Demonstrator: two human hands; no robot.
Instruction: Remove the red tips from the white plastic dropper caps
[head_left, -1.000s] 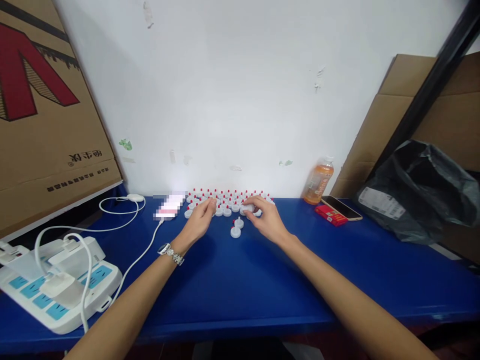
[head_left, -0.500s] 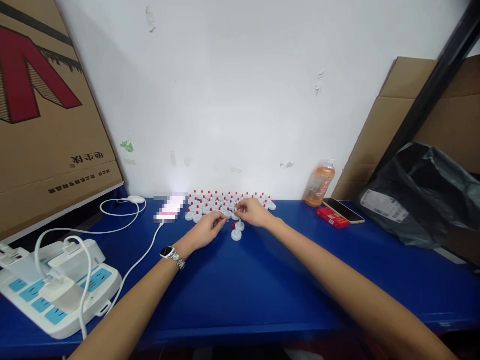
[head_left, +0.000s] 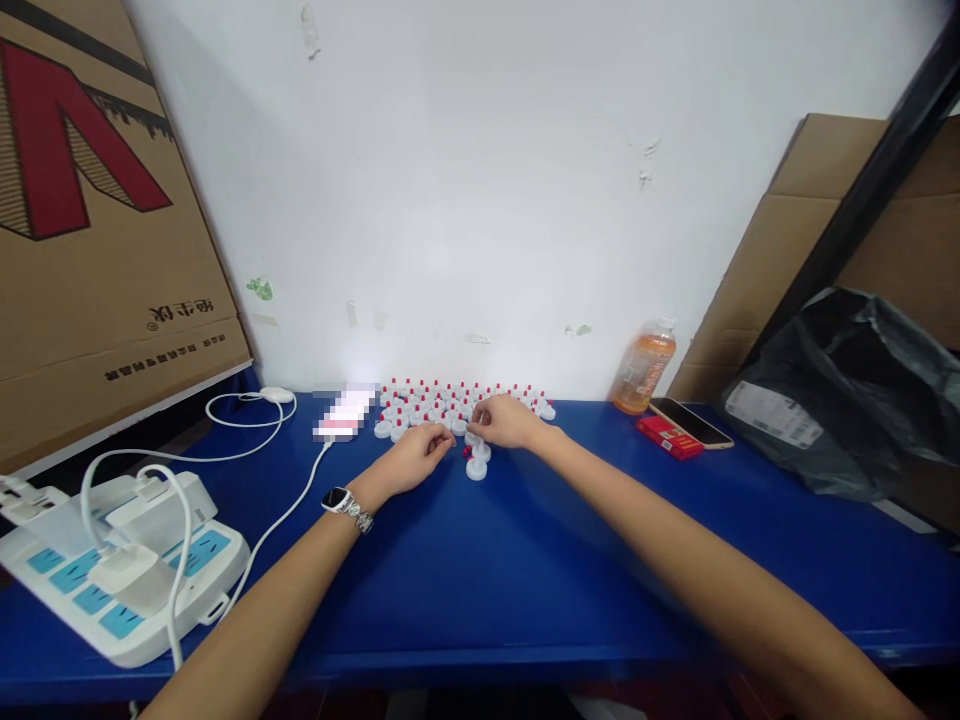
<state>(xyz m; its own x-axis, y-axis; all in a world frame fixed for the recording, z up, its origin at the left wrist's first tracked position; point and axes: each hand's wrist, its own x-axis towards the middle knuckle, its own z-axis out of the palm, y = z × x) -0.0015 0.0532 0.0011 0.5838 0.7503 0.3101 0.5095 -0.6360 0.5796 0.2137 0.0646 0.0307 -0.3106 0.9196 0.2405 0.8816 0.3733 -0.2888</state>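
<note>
Curled on the blue table, my left hand (head_left: 420, 455) has its fingers pinched together just left of a few loose pieces. Whatever its fingertips hold is too small to make out. My right hand (head_left: 506, 420) reaches in from the other side, thumb and fingers closed on a white cap (head_left: 472, 438) that they partly hide. Nearer to me lies a loose white round cap (head_left: 476, 469), with another touching it behind. Small red tips (head_left: 467, 452) lie beside them. Behind both hands spreads a group of white caps with red tips (head_left: 420, 412), standing upright in rows.
A power strip (head_left: 217, 565) with plugs and white cables occupies the left of the blue table (head_left: 465, 590). A blurred, bright phone (head_left: 345, 412) lies beside the caps. On the right are an orange drink bottle (head_left: 645, 370), a red box (head_left: 670, 437), a dark phone (head_left: 691, 424) and a black plastic bag (head_left: 840, 390).
The view has shifted slightly. Both hands stay in nearly the same place, and the right fingers have lowered a little toward the loose caps.
</note>
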